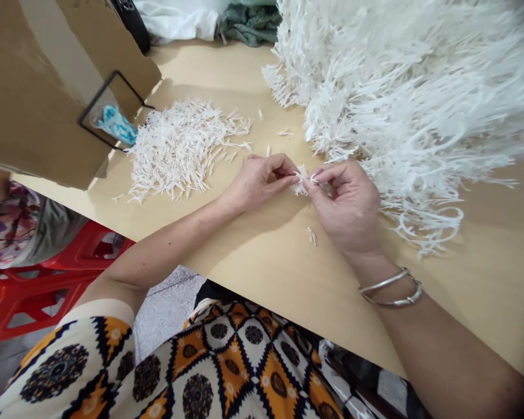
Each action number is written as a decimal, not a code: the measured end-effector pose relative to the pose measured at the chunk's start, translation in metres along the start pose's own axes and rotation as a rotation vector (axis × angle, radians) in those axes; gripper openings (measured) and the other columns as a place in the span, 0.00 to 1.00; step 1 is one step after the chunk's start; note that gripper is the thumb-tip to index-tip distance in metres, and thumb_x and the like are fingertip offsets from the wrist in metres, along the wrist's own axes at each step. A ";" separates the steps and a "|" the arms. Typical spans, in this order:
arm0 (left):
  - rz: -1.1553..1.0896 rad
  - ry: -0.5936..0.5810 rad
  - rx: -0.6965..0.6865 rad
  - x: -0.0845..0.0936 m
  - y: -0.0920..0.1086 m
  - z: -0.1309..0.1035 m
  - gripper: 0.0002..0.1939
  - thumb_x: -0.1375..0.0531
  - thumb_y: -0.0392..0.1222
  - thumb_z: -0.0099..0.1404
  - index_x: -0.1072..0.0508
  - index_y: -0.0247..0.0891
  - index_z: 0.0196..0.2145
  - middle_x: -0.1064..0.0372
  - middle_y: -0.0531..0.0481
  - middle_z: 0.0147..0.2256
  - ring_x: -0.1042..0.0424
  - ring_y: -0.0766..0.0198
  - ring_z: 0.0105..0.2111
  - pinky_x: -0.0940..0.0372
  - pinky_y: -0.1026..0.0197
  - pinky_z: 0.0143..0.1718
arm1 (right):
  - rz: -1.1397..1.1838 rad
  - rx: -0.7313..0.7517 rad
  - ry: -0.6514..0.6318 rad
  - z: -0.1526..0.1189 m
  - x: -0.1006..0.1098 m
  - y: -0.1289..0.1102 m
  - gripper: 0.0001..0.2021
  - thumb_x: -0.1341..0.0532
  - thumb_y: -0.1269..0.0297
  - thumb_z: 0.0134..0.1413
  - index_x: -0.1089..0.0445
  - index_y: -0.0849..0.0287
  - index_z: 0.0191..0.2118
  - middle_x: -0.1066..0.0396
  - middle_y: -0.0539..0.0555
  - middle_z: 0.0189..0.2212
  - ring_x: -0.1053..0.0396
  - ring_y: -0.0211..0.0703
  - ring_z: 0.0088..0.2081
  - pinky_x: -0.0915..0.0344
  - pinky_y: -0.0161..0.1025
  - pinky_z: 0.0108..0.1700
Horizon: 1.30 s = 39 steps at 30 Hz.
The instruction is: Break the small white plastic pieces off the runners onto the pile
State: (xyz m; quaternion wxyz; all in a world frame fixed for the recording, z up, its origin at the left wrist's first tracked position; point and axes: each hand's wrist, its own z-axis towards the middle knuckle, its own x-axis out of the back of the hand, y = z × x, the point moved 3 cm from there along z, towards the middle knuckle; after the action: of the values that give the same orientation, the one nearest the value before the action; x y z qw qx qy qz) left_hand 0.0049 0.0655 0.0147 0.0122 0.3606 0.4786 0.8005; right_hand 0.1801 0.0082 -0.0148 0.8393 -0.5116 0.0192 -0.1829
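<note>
Near the middle of the table, my left hand (pixel 262 180) pinches one side of a small white branched piece (pixel 302 181) between thumb and fingers. From the other side my right hand (pixel 347 198), with silver bangles at the wrist, pinches the same white piece; the fingertips of both hands almost meet. To the left lies a low pile of short white slivers (pixel 179 145). A large tangled heap of long white strands (pixel 410 87) fills the upper right, close behind my right hand. A few loose slivers (pixel 312 236) lie on the table below my fingertips.
A cardboard sheet (pixel 48 75) stands at the upper left, with a dark phone (pixel 131 23) at its top and a wire frame by a blue-and-white cup (pixel 116 124). Folded cloths (pixel 248 22) lie behind. Red stools (pixel 70 279) and a seated person's clothing (pixel 11 221) are at the left.
</note>
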 end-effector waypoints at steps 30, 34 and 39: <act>-0.093 -0.059 0.003 0.007 -0.001 0.002 0.22 0.37 0.63 0.72 0.21 0.39 0.42 0.18 0.46 0.42 0.22 0.63 0.42 0.31 0.58 0.48 | 0.075 0.029 -0.011 0.000 -0.001 -0.010 0.09 0.27 0.62 0.58 0.28 0.48 0.34 0.23 0.51 0.37 0.22 0.49 0.43 0.23 0.55 0.50; 0.026 -0.018 0.029 0.003 0.005 -0.002 0.08 0.37 0.47 0.71 0.24 0.40 0.38 0.19 0.52 0.36 0.22 0.65 0.38 0.32 0.54 0.53 | 0.064 0.012 -0.050 0.001 -0.003 -0.013 0.09 0.29 0.65 0.58 0.30 0.49 0.34 0.23 0.51 0.37 0.23 0.48 0.42 0.24 0.55 0.52; 0.332 0.123 0.064 -0.007 0.011 -0.003 0.03 0.36 0.39 0.66 0.28 0.41 0.35 0.23 0.59 0.31 0.25 0.66 0.34 0.48 0.40 0.68 | 0.052 0.030 -0.115 0.000 -0.007 -0.027 0.08 0.32 0.68 0.57 0.32 0.50 0.34 0.25 0.51 0.36 0.24 0.47 0.42 0.25 0.55 0.54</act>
State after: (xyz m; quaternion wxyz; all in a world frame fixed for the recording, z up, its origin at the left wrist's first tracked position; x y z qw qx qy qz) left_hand 0.0116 0.0546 0.0180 -0.1610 0.3852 0.4377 0.7963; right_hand 0.1660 -0.0008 0.0074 0.8511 -0.5080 -0.0184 -0.1314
